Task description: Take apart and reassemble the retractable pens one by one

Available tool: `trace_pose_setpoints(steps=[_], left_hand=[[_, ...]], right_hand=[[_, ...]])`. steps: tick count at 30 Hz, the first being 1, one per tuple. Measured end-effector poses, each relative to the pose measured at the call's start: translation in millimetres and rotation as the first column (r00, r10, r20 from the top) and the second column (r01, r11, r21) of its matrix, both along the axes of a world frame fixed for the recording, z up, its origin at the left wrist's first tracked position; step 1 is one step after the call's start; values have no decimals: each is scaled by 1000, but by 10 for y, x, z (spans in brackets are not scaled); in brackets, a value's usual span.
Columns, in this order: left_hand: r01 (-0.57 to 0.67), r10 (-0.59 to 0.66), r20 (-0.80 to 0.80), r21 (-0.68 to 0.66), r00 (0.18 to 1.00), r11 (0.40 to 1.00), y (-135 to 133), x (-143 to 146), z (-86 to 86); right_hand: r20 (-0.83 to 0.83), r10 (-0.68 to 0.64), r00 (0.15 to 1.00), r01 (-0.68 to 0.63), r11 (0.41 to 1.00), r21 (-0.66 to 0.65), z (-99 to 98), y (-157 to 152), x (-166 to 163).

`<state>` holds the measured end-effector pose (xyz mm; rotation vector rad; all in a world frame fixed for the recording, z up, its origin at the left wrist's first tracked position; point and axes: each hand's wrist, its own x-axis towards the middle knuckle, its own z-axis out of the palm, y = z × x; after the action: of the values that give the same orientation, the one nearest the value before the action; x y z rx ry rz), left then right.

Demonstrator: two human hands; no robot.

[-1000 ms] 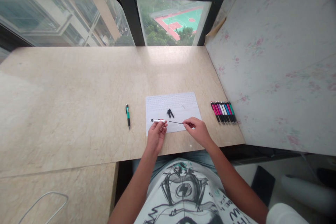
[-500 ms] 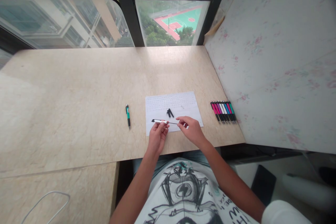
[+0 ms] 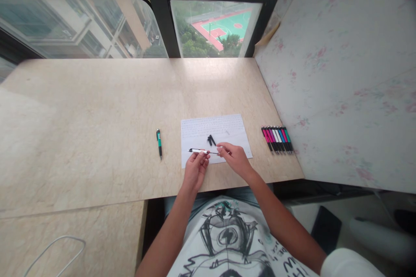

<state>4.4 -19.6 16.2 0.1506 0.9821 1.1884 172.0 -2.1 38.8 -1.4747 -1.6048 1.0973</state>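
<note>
My left hand (image 3: 195, 169) is closed around the white barrel of a pen (image 3: 197, 151), its black clip end pointing left. A thin dark refill (image 3: 212, 153) sticks out of the barrel's right end. At that refill's far end, the thumb and forefinger of my right hand (image 3: 236, 160) are pinched together; its tip is hidden among the fingers. Just above lie a few small black pen parts (image 3: 211, 140) on a sheet of handwritten paper (image 3: 195, 127), which is under both hands.
A green and black pen (image 3: 159, 143) lies alone left of the paper. Several coloured pens (image 3: 277, 139) form a row at the right, near the flowered wall (image 3: 325, 95). A white cable (image 3: 65, 238) loops over the lower left surface. Windows line the desk's back edge.
My right hand has shifted slightly left along the refill, with thumb and forefinger now closer together. My left hand and the pen stay almost in place.
</note>
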Motion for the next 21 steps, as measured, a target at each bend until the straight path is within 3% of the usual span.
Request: trace_pose_setpoints(steps=[3,6,9,12,16,18,21], left_hand=[[-45,46,21,-25,999,999,6,-21,20],[-59,60,34,-35,998,998,12,-43,41],[-70,71,43,-31,997,997,15,-62,53],[-82,84,47,-32,995,996,14,-78,53],[-90,91,45,-36,995,995,11,-93,44],[-91,93,40,-35,995,995,11,-92,42],[-97,97,27,-24,995,995,16,-81,39]], right_hand=[[122,-110,986,106,994,36,-90,152,93],[402,-248,881,210,968,136,-192,320,156],[567,-283,773,205,958,200,-261,425,155],[631,-297,717,201,954,220,-310,463,135],[571,-327,753,218,943,253,-357,457,136],[448,-315,836,221,943,250,-341,430,136],[181,-219,959,195,971,140,-246,343,114]])
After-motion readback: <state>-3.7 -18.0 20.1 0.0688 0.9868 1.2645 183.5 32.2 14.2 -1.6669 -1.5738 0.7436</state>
